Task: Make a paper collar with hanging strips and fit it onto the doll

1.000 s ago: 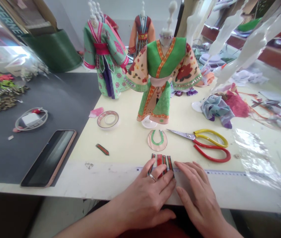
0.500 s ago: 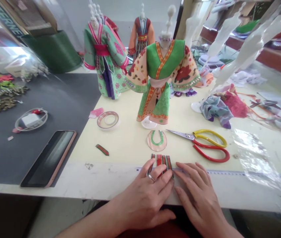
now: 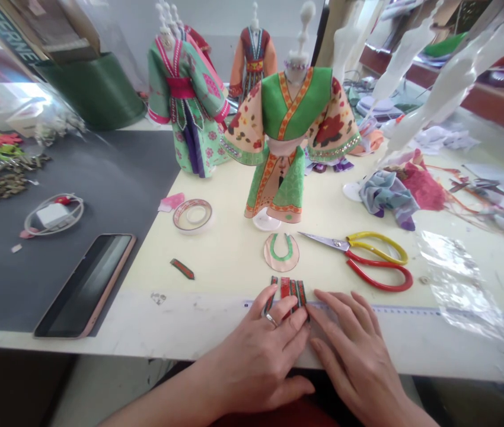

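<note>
Several narrow red strips with dark patterned edges (image 3: pixel 286 287) lie side by side near the table's front edge. My left hand (image 3: pixel 263 353), a ring on one finger, rests over their lower ends with its fingers spread and pressing down. Flat on the table to the right, my right hand (image 3: pixel 359 347) is open, and its index fingertip touches the edge of the rightmost strip. Just behind the strips lies a round peach piece with a green U-shaped band (image 3: pixel 270 256). One separate pointed strip (image 3: pixel 182 269) lies farther left.
Yellow-and-red-handled scissors (image 3: pixel 379 276) lie at right, beside clear plastic bags (image 3: pixel 461 279). A dressed figurine (image 3: pixel 296 112) stands behind, with others around it. A tape roll (image 3: pixel 193 215) and a phone (image 3: pixel 85 284) are at left. A ruler (image 3: pixel 405 309) runs along the front.
The rightmost strips now sit closer together, having shifted left toward the red one. My right hand has moved slightly left with them. My left hand stays nearly in place.
</note>
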`<state>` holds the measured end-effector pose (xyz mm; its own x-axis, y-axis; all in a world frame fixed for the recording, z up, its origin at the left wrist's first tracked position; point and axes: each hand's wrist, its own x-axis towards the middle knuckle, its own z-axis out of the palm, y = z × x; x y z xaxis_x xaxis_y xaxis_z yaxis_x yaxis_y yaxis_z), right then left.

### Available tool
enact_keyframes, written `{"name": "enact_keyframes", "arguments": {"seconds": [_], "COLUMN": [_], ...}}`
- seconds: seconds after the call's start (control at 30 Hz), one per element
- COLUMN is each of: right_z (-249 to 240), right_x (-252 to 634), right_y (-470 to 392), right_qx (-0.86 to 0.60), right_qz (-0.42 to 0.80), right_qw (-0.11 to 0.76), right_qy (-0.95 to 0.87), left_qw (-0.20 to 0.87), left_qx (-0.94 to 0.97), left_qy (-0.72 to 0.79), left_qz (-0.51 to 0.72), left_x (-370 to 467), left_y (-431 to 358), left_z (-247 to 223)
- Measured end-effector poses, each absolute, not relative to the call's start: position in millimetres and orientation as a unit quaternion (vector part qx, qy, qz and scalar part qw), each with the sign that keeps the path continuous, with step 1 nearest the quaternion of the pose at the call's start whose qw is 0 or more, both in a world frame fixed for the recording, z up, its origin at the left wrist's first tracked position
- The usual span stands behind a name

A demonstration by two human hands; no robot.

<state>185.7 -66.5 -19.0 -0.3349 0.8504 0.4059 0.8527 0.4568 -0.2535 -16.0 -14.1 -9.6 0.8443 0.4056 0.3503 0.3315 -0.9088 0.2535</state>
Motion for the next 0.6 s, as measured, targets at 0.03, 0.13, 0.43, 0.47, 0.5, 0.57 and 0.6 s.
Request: {"name": "enact_keyframes", "arguments": {"seconds": [0.03, 0.13, 0.43, 0.47, 0.5, 0.57, 0.6], "right_z": [-19.1, -19.3, -21.1, -21.3, -21.5, -21.7, -21.7], "right_x": [185.6, 185.2, 181.7, 181.4, 181.3, 181.2, 181.3], "right_y": [-66.3, -65.9, -66.5, -66.5, -66.5, -66.6, -66.8], "right_qx": [-0.524, -0.529, -0.524, -0.525, -0.527, -0.53, -0.53], "right_qz": [0.001, -0.002, -0.063, -0.067, -0.071, -0.073, -0.074], "right_qw": [0.243, 0.237, 0.221, 0.22, 0.219, 0.22, 0.221], "right_qy": [-0.816, -0.815, -0.82, -0.819, -0.818, -0.815, -0.815], "left_qw": [0.092, 0.089, 0.079, 0.077, 0.075, 0.073, 0.073], "left_qx": [0.956, 0.956, 0.952, 0.951, 0.951, 0.952, 0.952], "left_qy": [0.193, 0.193, 0.194, 0.194, 0.195, 0.196, 0.197], "left_qz": [0.202, 0.204, 0.224, 0.227, 0.227, 0.225, 0.224], "left_x": [-16.1, -16.2, -16.5, -16.6, -16.7, -17.1, -17.2], "left_y": [-14.3, -14.4, -15.1, -15.3, -15.5, -15.7, -15.8], "left_z": [-9.5, -9.1, -9.8, -10.1, -10.3, -10.8, -11.0]}}
